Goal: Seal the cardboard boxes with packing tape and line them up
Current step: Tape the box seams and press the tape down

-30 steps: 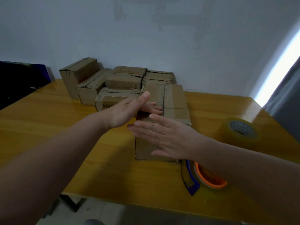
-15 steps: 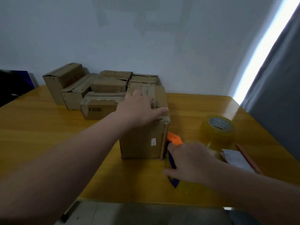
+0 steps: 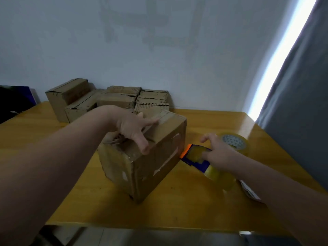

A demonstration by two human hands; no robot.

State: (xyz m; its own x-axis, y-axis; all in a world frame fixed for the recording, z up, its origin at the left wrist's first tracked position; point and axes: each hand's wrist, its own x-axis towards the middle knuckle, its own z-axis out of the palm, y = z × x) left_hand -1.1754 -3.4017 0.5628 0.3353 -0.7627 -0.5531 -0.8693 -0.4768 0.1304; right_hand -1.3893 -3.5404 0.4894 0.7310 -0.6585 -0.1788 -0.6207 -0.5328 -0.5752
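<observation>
Your left hand [image 3: 132,129] lies spread and flat on top of the cardboard box [image 3: 156,167], steadying it at mid-tabletop [image 3: 195,206]. Your right hand [image 3: 220,155] curls its fingers onto the blue-and-orange tape dispenser [image 3: 195,156] just beside the box's right face. The step in hand looks to be fetching tape for this box. Next, the dispenser needs carrying over the top flaps and tape laying along the seam. More boxes [image 3: 117,100] cluster by the wall, and a spare tape roll [image 3: 234,142] sits beyond your right hand.
</observation>
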